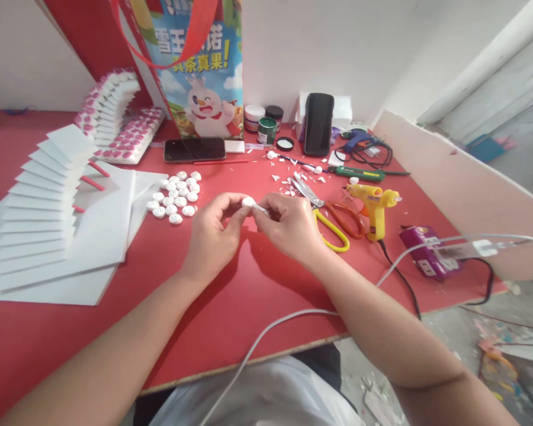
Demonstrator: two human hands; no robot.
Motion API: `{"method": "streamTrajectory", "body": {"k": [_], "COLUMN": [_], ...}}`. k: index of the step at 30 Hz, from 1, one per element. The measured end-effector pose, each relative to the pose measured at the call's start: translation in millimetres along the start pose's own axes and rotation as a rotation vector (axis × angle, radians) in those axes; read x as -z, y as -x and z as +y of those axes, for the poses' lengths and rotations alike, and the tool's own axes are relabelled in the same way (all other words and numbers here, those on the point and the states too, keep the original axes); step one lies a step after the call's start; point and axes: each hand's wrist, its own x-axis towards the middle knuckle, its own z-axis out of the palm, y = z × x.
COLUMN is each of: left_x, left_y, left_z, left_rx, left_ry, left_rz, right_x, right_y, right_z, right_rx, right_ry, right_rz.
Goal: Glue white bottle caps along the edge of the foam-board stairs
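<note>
- Over the red table (231,307), mid-front: left hand (213,234) and right hand (291,225) meet fingertip to fingertip above the surface.
- Between them: small white round piece (249,202), held clear of the table. Left thumb and forefinger pinched shut on it; right-hand fingers closed on a thin white strip (262,209) that runs into the piece.
- Step in hand, my read: shaping or wrapping one white piece, same sort as the finished-looking ones. Can't tell if the strip is glued yet or just pressed on.
- Cluster of white round pieces (175,195) lies on the table just left of the hands, beside the white foam sheets (57,236).
- Scissors (326,213) with yellow and orange handles sit just right of the right hand; yellow glue gun (375,204) stands beyond them, cord trailing off the table edge.
- Next move likely calls for a steady left pinch while the right works the strip round; piece is small, so slipping out is the risk.
- White offcuts (293,177) scattered behind the hands; phone (194,149) lies flat further back.
</note>
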Motion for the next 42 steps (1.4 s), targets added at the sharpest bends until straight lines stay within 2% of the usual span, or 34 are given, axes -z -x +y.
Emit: {"method": "streamTrajectory", "body": {"k": [7, 12, 15, 18, 23, 26, 31, 33, 36, 40, 42], "left_x": [0.2, 3.9, 9.8, 16.4, 20.6, 18.8, 15.1, 14.5, 15.5, 17.8, 17.8], "left_y": [3.1, 2.6, -2.6, -9.0, -12.6, -11.3, -11.7, -13.4, -16.2, -15.8, -13.8], "left_z": [-0.4, 3.0, 3.3, 1.5, -2.0, -3.7, -7.9, -9.3, -8.7, -3.7, -0.8], "left_rx": [-0.074, -0.069, 0.052, 0.154, 0.141, 0.119, 0.174, 0.204, 0.305, 0.543, 0.610], "left_ry": [-0.091, -0.083, 0.027, 0.156, 0.167, 0.170, 0.265, 0.368, 0.591, 0.869, 0.957], "left_rz": [0.050, -0.005, -0.064, -0.176, -0.309, -0.311, -0.248, -0.228, -0.231, -0.327, -0.362], "right_x": [3.3, 9.0, 15.2, 19.7, 18.0, 16.8, 16.8, 15.1, 12.2, 11.6, 12.1], "right_y": [0.4, -1.2, -2.4, -3.7, -3.4, -4.7, -13.0, -15.4, -16.0, -15.3, -15.2], "right_z": [3.0, 4.7, 5.7, 8.8, 10.4, 5.8, 3.5, 5.6, 7.3, 6.3, 6.1], "right_rx": [0.051, 0.035, 0.085, 0.161, 0.198, 0.081, -0.404, -0.522, -0.530, -0.478, -0.470], "right_ry": [0.005, -0.027, -0.038, -0.048, -0.038, -0.126, -0.584, -0.702, -0.797, -0.806, -0.799], "right_rz": [-0.075, -0.074, -0.135, -0.191, -0.194, -0.207, -0.265, -0.295, -0.312, -0.244, -0.220]}}
